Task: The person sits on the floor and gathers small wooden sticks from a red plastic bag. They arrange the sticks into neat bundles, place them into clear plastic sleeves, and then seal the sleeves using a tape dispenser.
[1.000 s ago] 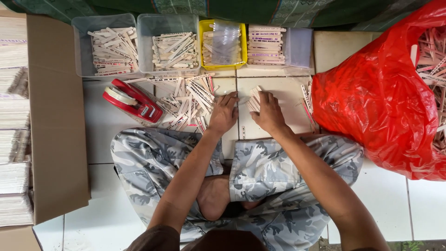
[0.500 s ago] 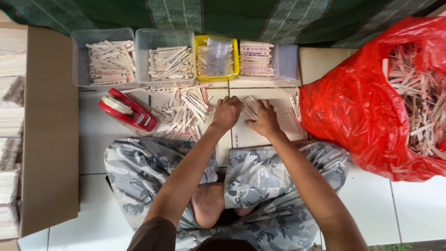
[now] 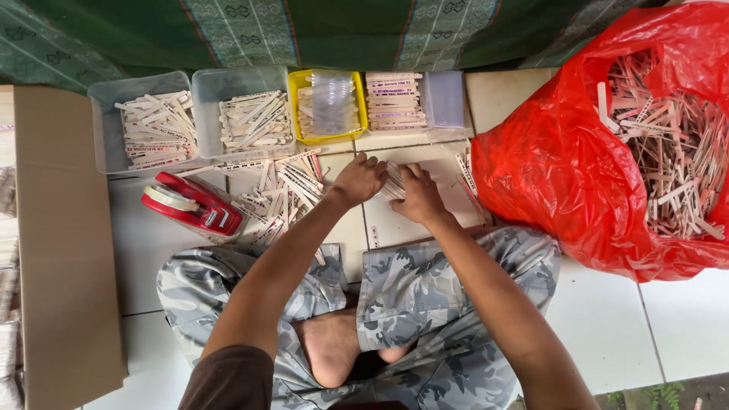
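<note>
Right now we sit cross-legged on white floor tiles (image 3: 607, 326), both hands closed together on one small bundle of wooden sticks (image 3: 393, 182) held just above the floor in front of our knees. Our left hand (image 3: 358, 181) grips the bundle's left end, and our right hand (image 3: 416, 196) wraps its right end, fingers curled over the top.

Room to move is tight. A flat cardboard sheet (image 3: 64, 243) borders our left side, a green patterned cloth (image 3: 304, 30) closes off the far edge, and a bulging red plastic bag (image 3: 562, 167) full of sticks presses in on our right, nearly touching our right knee. Bare tile lies open only to the near right.

Along the cloth we count four containers in a row: two clear tubs (image 3: 99, 95) holding sticks, one yellow tub (image 3: 361, 106) with a clear bag inside, and one clear tray (image 3: 448, 99) with a neat stack of sticks beside it. One loose pile of sticks (image 3: 285, 190) spreads beside our left hand, and one red tape dispenser (image 3: 190, 203) rests just left of that pile.
</note>
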